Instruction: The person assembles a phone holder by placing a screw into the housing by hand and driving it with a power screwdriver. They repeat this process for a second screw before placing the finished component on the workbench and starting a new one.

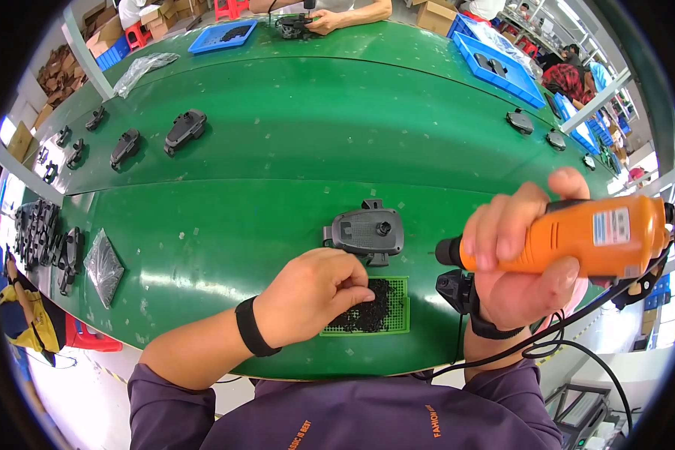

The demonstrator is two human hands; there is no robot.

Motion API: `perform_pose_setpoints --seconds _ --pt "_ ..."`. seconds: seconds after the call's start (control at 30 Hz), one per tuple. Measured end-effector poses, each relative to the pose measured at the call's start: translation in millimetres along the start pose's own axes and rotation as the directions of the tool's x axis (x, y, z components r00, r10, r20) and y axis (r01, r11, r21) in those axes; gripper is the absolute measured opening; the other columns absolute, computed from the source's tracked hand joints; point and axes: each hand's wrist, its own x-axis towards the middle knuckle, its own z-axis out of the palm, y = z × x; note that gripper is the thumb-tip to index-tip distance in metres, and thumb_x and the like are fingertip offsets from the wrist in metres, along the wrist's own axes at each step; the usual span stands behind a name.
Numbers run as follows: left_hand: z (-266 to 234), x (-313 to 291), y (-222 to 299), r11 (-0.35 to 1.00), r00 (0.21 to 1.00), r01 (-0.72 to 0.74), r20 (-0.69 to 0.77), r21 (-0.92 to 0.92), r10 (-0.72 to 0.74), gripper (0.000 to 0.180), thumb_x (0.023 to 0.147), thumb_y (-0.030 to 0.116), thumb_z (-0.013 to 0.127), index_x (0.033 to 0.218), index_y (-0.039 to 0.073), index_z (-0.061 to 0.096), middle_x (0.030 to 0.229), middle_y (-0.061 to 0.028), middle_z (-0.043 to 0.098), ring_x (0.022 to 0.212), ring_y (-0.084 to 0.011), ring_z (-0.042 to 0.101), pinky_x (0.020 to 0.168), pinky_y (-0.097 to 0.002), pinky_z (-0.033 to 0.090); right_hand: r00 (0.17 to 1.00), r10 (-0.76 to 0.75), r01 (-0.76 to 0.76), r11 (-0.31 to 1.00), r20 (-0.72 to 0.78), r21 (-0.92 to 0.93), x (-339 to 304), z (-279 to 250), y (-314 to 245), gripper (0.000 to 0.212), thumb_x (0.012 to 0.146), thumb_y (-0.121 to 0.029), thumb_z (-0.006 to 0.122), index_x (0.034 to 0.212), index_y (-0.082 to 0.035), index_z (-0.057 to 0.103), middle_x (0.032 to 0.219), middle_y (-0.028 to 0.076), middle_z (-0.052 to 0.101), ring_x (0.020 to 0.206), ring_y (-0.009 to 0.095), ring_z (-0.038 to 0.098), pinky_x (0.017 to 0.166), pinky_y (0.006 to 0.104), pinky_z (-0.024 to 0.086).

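My left hand (311,292) is over a small green mesh basket (406,304), its thumb and fingers drawn together at a heap of tiny black screw-like pieces (379,315). Whatever is pinched there is too small to make out. An orange electric screwdriver (570,238) lies in the grip of my right hand (514,232), raised at the right with its dark tip pointing left. Just beyond the basket, a dark grey plastic housing (352,229) with side arms and a round knob rests on the green table, apart from the screwdriver's tip.
Several similar housings (185,129) stand at the far left, with a pile of dark parts (37,232) and a clear plastic bag (104,268) nearer. A black cable (495,354) trails from the screwdriver. Blue trays (499,71) and another person's hand (324,22) are across the table.
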Motion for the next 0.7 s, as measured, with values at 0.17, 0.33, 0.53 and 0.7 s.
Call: perform_pose_setpoints --seconds 0.17,0.33,0.53,0.7 --pt "-4 28 10 0.968 0.991 0.123 -0.015 -0.220 -0.130 0.014 0.084 -0.001 0.076 0.095 0.001 0.068 0.089 -0.0077 0.071 0.082 -0.0157 0.068 0.075 -0.0293 0.055 0.968 0.250 -0.252 0.953 -0.033 -0.170 2 13 -10 0.074 0.093 -0.045 0.070 0.140 -0.001 0.035 0.078 0.004 0.055 0.065 0.017 0.057 0.064 0.0349 0.052" --pt "13 33 -11 0.921 0.979 0.082 -0.140 -0.382 -0.146 0.019 0.082 -0.001 0.075 0.100 0.002 0.070 0.086 -0.0090 0.072 0.076 -0.0177 0.069 0.070 -0.0294 0.055 0.938 0.335 -0.308 0.923 0.091 -0.231 2 -8 -3 0.066 0.092 -0.043 0.071 0.134 -0.005 0.038 0.075 0.003 0.055 0.064 0.016 0.058 0.062 0.0340 0.052" --pt "15 33 -7 0.950 0.992 -0.082 -0.120 -0.300 0.047 0.036 0.082 -0.008 0.075 0.116 0.001 0.070 0.100 -0.0104 0.075 0.094 -0.0161 0.072 0.085 -0.0296 0.057 0.989 0.147 -0.146 0.976 0.007 0.163 -5 -6 -4 0.052 0.095 -0.043 0.067 0.124 -0.010 0.039 0.074 0.002 0.056 0.062 0.016 0.059 0.062 0.0348 0.053" --pt "16 31 -1 0.939 0.995 -0.074 -0.092 -0.335 0.046 0.040 0.081 -0.008 0.077 0.119 0.001 0.070 0.103 -0.0106 0.075 0.097 -0.0167 0.072 0.087 -0.0294 0.057 0.990 0.126 -0.135 0.972 0.055 0.193 -7 -5 -4 0.046 0.096 -0.044 0.064 0.119 -0.013 0.039 0.072 0.000 0.056 0.056 0.014 0.057 0.060 0.0341 0.052"
